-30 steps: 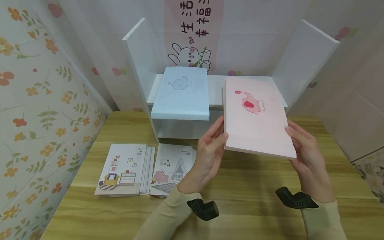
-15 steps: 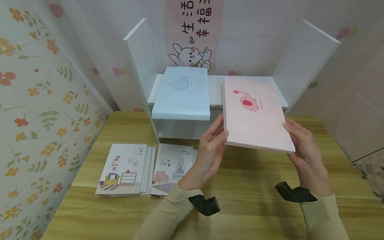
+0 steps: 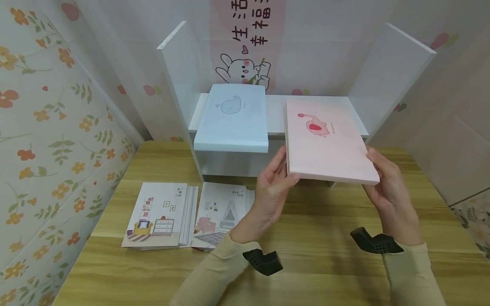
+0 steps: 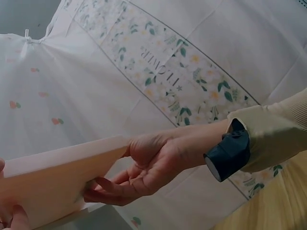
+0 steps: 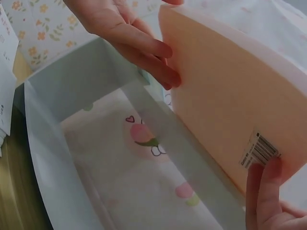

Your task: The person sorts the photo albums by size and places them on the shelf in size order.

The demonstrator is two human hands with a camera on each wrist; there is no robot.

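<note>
Because both hands share its weight in the head view, the pink book [image 3: 329, 157] hangs at 3 o'clock, partly over the white shelf [image 3: 274, 112]; whether its far end touches the board, I cannot tell. At the book's own 8 o'clock the left grip [image 3: 269, 187] pinches the edge, thumb on the cover; at its 4 o'clock the right grip [image 3: 392, 187] pinches the opposite edge. It should handle as a stiff, thick block of moderate weight, smooth and perhaps slippery, with corners that could dent, so the two side edges seem the best places to take hold. Near 12 o'clock a blue book [image 3: 235, 131] lies on the shelf, its front overhanging. One booklet stack [image 3: 157, 216] at 8 o'clock and a second stack [image 3: 220, 216] at 7 rest on the wood-grain counter [image 3: 306, 272]. Flowered cloth [image 3: 61, 148] hangs at 9 o'clock, a rabbit banner [image 3: 245, 51] at 12.

In the left wrist view, the book slopes at 8 o'clock, right fingers beneath it; a flower-printed panel [image 4: 177, 72] hangs around 12.

In the right wrist view, the underside faces the camera at 2 o'clock, right fingertips against its barcode label [image 5: 261, 151] at 4, left fingers at 11.
</note>
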